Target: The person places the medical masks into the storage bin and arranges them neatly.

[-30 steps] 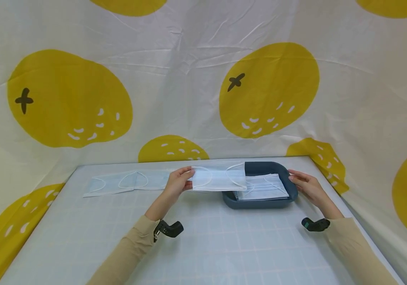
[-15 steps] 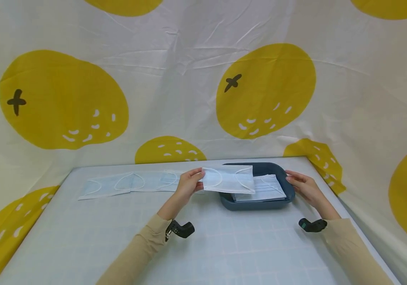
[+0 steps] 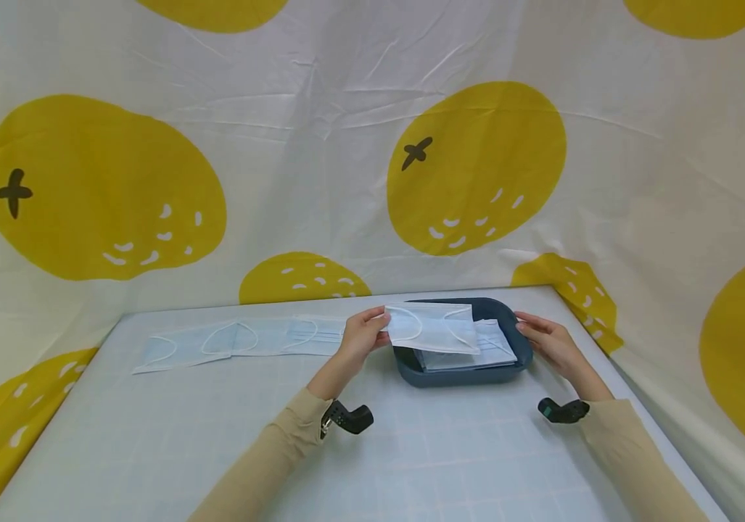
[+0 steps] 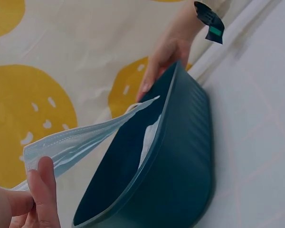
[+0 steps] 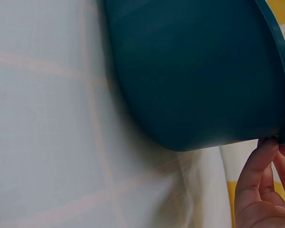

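We've got a pale cloth [image 3: 320,196] hung across the back, big yellow fruit shapes [image 3: 476,167] printed on it, and a light table [image 3: 424,464] filling the lower half of the frame. And here we are right of centre, where the left hand [image 3: 364,335] has a face mask [image 3: 434,328] pinched by its left end. That mask hangs flat over the dark blue box [image 3: 461,378], ear loops up, covering part of the opening; the left wrist view shows us its free end reaching in over the box. Whether it touches anything inside, we can't tell.

Over at the box's right end, the right hand [image 3: 551,346] has its fingertips on the rim. Is that grip closed on the rim or simply leaning there? The views don't settle it for us.

So where do we stand? Partway, we'd judge. Inside the box we see a small pile of masks [image 3: 499,351], its edges not quite lined up. The one in the left hand isn't laid down yet. And left of centre, a row of overlapping masks [image 3: 186,346] lies on the table, outside the box, so by our reading plenty remains.
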`<action>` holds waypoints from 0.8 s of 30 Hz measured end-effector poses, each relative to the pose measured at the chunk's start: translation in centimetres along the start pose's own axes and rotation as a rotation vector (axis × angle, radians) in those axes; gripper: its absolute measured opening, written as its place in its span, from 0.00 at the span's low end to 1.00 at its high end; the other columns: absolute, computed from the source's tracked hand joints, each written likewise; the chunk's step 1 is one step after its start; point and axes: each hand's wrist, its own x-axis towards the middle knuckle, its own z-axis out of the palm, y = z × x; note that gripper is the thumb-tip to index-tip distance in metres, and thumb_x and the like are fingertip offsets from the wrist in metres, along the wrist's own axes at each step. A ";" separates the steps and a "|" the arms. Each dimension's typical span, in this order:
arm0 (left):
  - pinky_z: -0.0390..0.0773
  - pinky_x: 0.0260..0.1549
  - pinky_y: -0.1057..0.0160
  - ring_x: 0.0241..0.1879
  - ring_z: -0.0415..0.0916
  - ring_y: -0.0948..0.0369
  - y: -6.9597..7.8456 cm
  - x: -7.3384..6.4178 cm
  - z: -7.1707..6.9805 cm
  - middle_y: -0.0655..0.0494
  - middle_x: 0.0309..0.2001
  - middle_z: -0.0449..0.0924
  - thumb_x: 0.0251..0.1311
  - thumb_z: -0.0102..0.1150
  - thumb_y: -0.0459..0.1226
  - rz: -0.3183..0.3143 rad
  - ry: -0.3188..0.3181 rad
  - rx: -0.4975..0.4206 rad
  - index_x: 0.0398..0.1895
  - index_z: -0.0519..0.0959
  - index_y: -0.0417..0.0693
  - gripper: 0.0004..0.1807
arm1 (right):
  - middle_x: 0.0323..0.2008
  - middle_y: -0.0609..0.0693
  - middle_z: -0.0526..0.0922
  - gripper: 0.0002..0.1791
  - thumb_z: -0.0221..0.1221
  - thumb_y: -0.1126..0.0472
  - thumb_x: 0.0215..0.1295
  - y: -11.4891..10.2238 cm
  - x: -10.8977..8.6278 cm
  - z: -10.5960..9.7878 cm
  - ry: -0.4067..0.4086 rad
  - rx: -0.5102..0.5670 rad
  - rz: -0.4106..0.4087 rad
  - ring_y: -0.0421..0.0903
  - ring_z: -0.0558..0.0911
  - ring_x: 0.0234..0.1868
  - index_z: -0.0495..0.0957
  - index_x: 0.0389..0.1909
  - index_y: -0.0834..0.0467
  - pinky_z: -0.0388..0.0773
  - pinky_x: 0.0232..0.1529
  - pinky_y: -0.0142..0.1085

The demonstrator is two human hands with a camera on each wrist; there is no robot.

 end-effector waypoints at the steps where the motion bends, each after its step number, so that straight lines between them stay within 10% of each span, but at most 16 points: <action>1: 0.80 0.28 0.76 0.24 0.73 0.65 0.1 0.0 0.3 0.51 0.39 0.80 0.67 0.55 0.40 -0.002 -0.003 -0.006 0.62 0.73 0.45 0.21 | 0.72 0.62 0.58 0.37 0.53 0.44 0.69 0.0 0.0 0.0 -0.001 0.003 0.001 0.29 0.72 0.46 0.57 0.73 0.56 0.74 0.45 0.16; 18: 0.81 0.27 0.74 0.22 0.73 0.68 0.1 0.5 3.7 0.48 0.46 0.78 0.68 0.52 0.33 -0.008 -0.065 -0.054 0.63 0.73 0.41 0.21 | 0.72 0.60 0.58 0.36 0.52 0.45 0.70 -0.1 0.1 0.0 0.001 -0.001 0.018 0.35 0.71 0.53 0.56 0.73 0.55 0.73 0.60 0.29; 24: 0.82 0.28 0.73 0.21 0.74 0.69 0.0 0.5 4.6 0.52 0.36 0.77 0.68 0.52 0.33 0.002 -0.069 -0.041 0.63 0.73 0.41 0.20 | 0.71 0.61 0.59 0.36 0.54 0.45 0.69 0.2 0.2 0.0 0.005 0.022 -0.002 0.30 0.73 0.47 0.58 0.72 0.56 0.76 0.49 0.19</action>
